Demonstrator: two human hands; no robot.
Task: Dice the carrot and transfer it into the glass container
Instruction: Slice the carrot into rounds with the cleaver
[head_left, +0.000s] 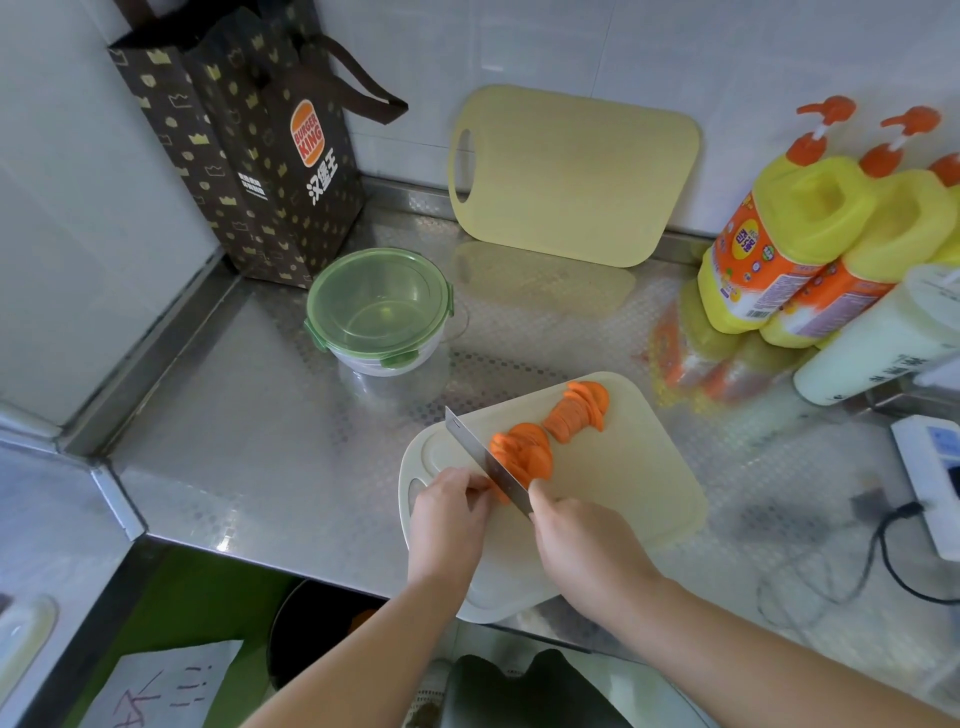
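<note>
Carrot (522, 454) sliced, fanned mid-board (623, 493): stiff, light, probably slick, so pin stacks from the sides; left hand (452, 512) curled on its end, right hand (576, 540) clamped round knife (483, 457) handle.

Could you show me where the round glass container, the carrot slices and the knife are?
Round glass container with green plastic lid (378, 306): head view, centre of the lid.
Orange carrot slices (522, 453): head view, top of the nearer pile.
Steel kitchen knife (475, 448): head view, flat of its blade.
</note>
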